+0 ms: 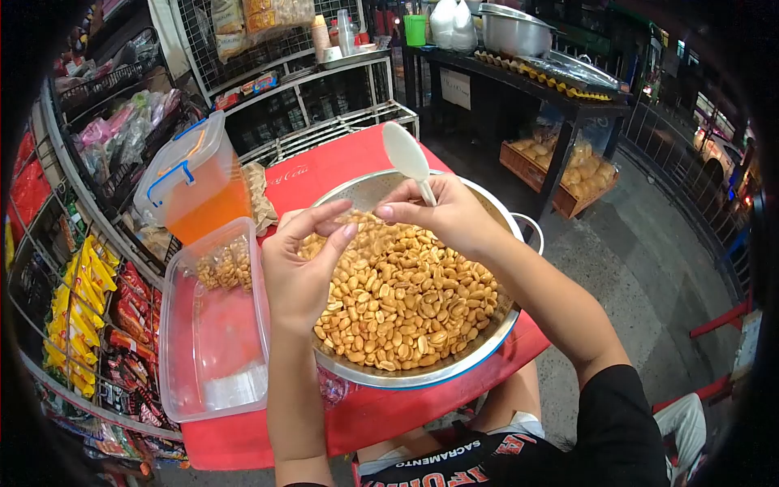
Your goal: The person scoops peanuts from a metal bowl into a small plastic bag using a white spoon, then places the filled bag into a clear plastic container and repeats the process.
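My right hand [454,217] is closed around the handle of a white plastic spoon [406,151], its bowl pointing up and away. Thumb and forefinger of that hand also meet near the fingertips of my left hand [302,264]. Between the two hands hangs what looks like a small clear plastic bag [350,235], hard to make out against the nuts. My left fingers are curved in a pinch at its edge. Below both hands, a wide metal basin [510,329] holds a heap of peanuts [410,300].
The basin stands on a red table [369,434]. A clear plastic bin [172,349] with bagged peanuts [223,266] sits left, beside a lidded container [213,203] of orange liquid. Snack racks [81,312] line the left. A dark table [560,101] carries a pot [517,34].
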A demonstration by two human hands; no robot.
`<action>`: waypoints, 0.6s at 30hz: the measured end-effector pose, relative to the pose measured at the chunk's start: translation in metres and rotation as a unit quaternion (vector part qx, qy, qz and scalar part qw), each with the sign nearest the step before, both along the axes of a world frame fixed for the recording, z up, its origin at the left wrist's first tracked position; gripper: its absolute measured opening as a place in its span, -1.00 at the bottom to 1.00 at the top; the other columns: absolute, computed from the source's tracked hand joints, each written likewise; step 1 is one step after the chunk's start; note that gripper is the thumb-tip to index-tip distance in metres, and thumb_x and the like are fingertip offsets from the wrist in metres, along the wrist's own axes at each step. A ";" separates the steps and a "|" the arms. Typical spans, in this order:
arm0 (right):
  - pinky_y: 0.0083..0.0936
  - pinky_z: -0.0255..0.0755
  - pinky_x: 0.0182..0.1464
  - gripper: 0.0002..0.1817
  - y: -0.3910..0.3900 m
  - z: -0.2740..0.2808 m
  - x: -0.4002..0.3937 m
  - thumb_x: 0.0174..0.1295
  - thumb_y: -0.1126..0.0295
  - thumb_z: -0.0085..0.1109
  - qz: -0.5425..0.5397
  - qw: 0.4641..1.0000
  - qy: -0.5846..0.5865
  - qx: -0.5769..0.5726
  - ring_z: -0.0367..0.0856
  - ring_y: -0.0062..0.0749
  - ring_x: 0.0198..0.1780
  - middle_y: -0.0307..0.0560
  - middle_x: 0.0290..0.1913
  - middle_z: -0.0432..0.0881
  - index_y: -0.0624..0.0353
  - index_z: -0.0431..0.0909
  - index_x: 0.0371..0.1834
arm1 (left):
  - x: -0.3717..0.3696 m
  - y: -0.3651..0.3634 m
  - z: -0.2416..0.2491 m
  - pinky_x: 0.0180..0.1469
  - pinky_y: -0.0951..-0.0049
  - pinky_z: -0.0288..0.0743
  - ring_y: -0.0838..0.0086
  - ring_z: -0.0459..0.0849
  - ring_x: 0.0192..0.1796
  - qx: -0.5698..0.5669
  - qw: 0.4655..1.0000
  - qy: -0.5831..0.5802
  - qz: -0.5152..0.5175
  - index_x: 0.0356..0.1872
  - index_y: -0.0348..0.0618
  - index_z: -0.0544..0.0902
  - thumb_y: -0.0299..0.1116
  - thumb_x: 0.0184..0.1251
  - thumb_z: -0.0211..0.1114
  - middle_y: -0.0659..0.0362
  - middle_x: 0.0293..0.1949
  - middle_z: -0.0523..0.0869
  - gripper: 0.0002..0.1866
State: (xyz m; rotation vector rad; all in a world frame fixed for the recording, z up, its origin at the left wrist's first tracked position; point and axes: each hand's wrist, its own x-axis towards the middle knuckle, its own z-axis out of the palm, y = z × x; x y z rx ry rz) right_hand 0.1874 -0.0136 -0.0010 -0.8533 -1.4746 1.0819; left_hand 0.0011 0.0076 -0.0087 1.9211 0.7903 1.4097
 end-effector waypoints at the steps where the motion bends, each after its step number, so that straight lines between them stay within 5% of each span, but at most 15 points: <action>1: -0.69 0.37 -0.23 -0.82 -0.001 0.001 0.000 0.05 0.38 0.23 0.001 1.000 -0.001 -0.005 0.52 -0.67 -0.34 -0.20 -0.41 0.61 0.27 0.60 -0.36 | 0.000 0.002 -0.002 -0.11 0.65 0.35 0.63 0.54 -0.26 -0.017 1.000 -0.011 -0.012 -0.15 -0.34 0.57 -0.59 0.00 0.28 0.20 -0.36 0.62 -0.69; 2: -0.69 0.37 -0.23 -0.82 -0.001 0.001 0.000 0.05 0.38 0.23 0.002 1.000 0.002 -0.006 0.52 -0.67 -0.34 -0.20 -0.41 0.61 0.27 0.60 -0.36 | -0.001 0.002 -0.001 -0.14 0.67 0.37 0.65 0.54 -0.26 -0.031 0.999 0.000 -0.036 -0.03 -0.38 0.48 -0.59 0.03 0.26 0.19 -0.35 0.63 -0.60; 9: -0.69 0.37 -0.23 -0.85 0.000 -0.001 0.001 0.07 0.39 0.21 0.024 0.999 0.023 0.018 0.50 -0.68 -0.35 -0.24 -0.42 0.60 0.25 0.59 -0.38 | 0.005 0.004 -0.004 -0.07 0.57 0.38 0.57 0.56 -0.19 -0.013 0.999 -0.018 -0.037 -0.05 -0.35 0.51 -0.49 -0.01 0.32 0.20 -0.46 0.64 -0.58; 11: -0.70 0.36 -0.26 -0.87 0.001 -0.002 0.002 0.04 0.40 0.24 -0.003 0.999 -0.033 0.024 0.51 -0.67 -0.37 -0.22 -0.44 0.59 0.24 0.56 -0.43 | 0.006 0.002 -0.002 -0.12 0.58 0.41 0.57 0.57 -0.23 -0.113 0.988 -0.029 -0.101 -0.07 -0.38 0.51 -0.45 0.00 0.33 0.18 -0.43 0.65 -0.58; 12: -0.74 0.27 -0.40 -0.87 0.000 -0.001 -0.001 0.01 0.40 0.27 -0.004 0.999 -0.022 0.040 0.40 -0.76 -0.46 -0.32 -0.53 0.54 0.23 0.57 -0.50 | 0.005 0.001 -0.002 -0.13 0.60 0.42 0.57 0.57 -0.22 -0.154 0.979 -0.016 -0.134 -0.15 -0.37 0.55 -0.53 0.05 0.27 0.15 -0.39 0.65 -0.70; 18: -0.74 0.27 -0.37 -0.84 -0.002 0.001 0.001 0.05 0.36 0.23 0.019 0.997 -0.077 -0.004 0.41 -0.76 -0.45 -0.31 -0.54 0.54 0.25 0.59 -0.46 | -0.002 0.010 -0.008 -0.20 0.59 0.38 0.58 0.55 -0.32 -0.135 0.973 0.041 -0.185 -0.42 -0.32 0.64 -0.46 0.03 0.31 0.15 -0.43 0.64 -0.87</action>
